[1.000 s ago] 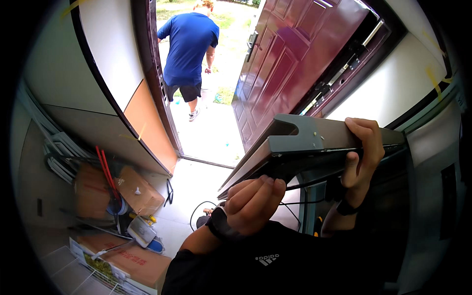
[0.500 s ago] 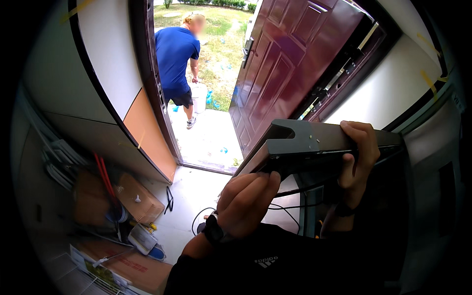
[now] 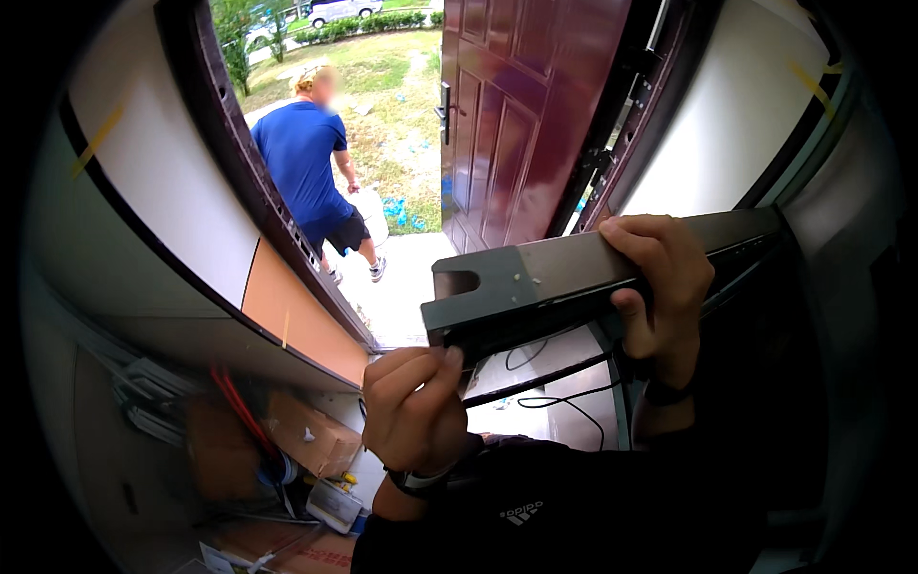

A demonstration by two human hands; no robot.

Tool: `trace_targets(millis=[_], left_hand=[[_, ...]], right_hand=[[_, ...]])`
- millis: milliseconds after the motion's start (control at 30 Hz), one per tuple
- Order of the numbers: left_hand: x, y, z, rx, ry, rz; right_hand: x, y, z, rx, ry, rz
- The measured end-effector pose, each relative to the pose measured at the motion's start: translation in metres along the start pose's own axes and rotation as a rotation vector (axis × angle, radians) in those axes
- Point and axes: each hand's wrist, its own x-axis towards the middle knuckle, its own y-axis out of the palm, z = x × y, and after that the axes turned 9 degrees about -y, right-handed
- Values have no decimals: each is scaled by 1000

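Note:
A long grey metal rail lies across the right middle of the view, its notched dark-grey end piece toward the left. My right hand grips it, fingers over the top and thumb on the front face. Just below the notched end, my left hand is closed, fingertips pinched at the lower corner; whatever they hold is hidden. Black cables hang looped beneath the rail.
A maroon door stands open; outside, a person in blue stoops beside a white bucket. Cardboard boxes, red-handled tools and pale strips lie at lower left. A wall panel borders the doorway.
The rail's notched end has shifted left and turned more side-on, my left hand moving left with it. The view has shifted. The person outside has turned, the bucket coming into sight.

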Motion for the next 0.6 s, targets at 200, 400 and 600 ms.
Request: trace_targets(millis=[200,400,600], left_hand=[[0,2,0,71,-54,80],[-7,-25,6,140,41,255],[10,-23,-5,288,131,324]], right_hand=[[-1,-3,-4,-29,4,43],[-3,-6,1,-50,12,32],[-4,-5,4,-121,-14,12]])
